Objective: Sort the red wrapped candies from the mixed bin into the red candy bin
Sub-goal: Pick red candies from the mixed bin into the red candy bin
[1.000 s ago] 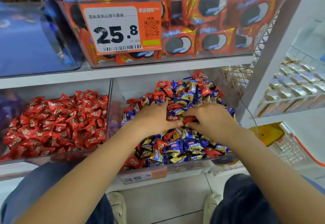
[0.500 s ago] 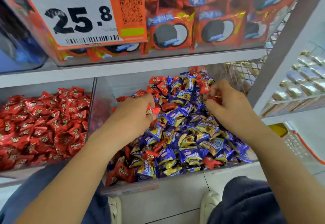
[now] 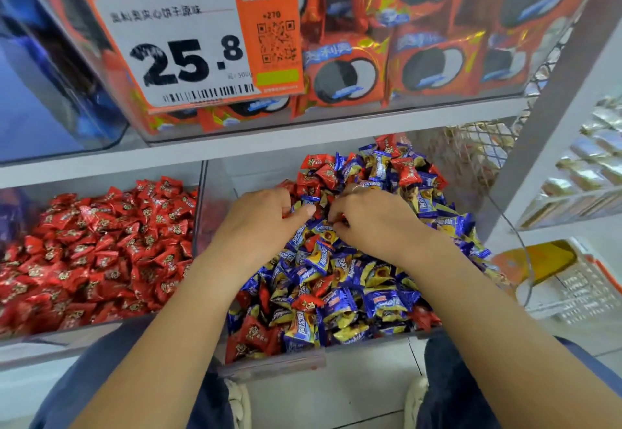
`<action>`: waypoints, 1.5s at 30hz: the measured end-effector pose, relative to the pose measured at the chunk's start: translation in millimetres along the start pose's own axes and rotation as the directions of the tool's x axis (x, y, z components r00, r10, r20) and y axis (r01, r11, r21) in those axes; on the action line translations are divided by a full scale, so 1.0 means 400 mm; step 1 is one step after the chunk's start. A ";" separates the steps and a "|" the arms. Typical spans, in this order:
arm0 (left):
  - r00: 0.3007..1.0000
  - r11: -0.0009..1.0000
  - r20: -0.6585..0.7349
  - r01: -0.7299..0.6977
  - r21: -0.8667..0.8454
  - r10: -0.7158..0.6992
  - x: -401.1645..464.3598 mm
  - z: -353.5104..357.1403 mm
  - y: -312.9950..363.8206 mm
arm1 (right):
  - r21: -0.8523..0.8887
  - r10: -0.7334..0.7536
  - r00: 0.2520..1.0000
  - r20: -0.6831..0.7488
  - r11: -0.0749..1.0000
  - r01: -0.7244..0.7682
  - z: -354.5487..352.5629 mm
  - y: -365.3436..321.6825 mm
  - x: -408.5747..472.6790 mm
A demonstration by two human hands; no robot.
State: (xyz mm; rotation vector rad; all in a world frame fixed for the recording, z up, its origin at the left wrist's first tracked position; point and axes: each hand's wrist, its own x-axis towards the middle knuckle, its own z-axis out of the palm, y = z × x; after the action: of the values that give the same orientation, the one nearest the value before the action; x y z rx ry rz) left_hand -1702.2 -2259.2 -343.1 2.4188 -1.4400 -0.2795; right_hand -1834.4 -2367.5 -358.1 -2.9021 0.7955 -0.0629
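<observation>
The mixed bin [image 3: 269,365] on the lower shelf holds a heap of blue-and-yellow candies [image 3: 340,270] with red wrapped candies [image 3: 308,302] scattered through it. Both hands are dug into the middle of the heap, close together. My left hand [image 3: 261,223] has its fingers curled down, thumb pointing right, with red wrappers showing under the fingertips. My right hand [image 3: 373,223] also curls its fingers into the pile, and bits of red wrapper show under them. The red candy bin [image 3: 67,339] stands to the left, filled with red candies [image 3: 101,250].
An upper shelf carries a clear bin of orange cookie packs [image 3: 343,78] with a large 25.8 price tag [image 3: 188,41]. Wire mesh [image 3: 471,152] closes the shelf's right side. A basket with a yellow packet [image 3: 538,260] sits lower right. My knees and shoes are below.
Both hands came back together at the middle of the heap after being spread apart half a second ago. The camera moved closer to the shelf.
</observation>
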 end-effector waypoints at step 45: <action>0.992 0.976 0.052 -0.102 -0.194 0.114 -0.015 -0.004 -0.009 | 0.447 0.282 0.919 -0.275 0.884 -0.138 -0.065 0.103 -0.182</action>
State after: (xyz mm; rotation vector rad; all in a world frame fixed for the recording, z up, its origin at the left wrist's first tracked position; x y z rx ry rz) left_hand -1701.7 -2252.1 -342.9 2.1886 -1.4922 -0.4504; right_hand -1919.7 -2368.3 -338.5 -2.4055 1.0044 -0.6379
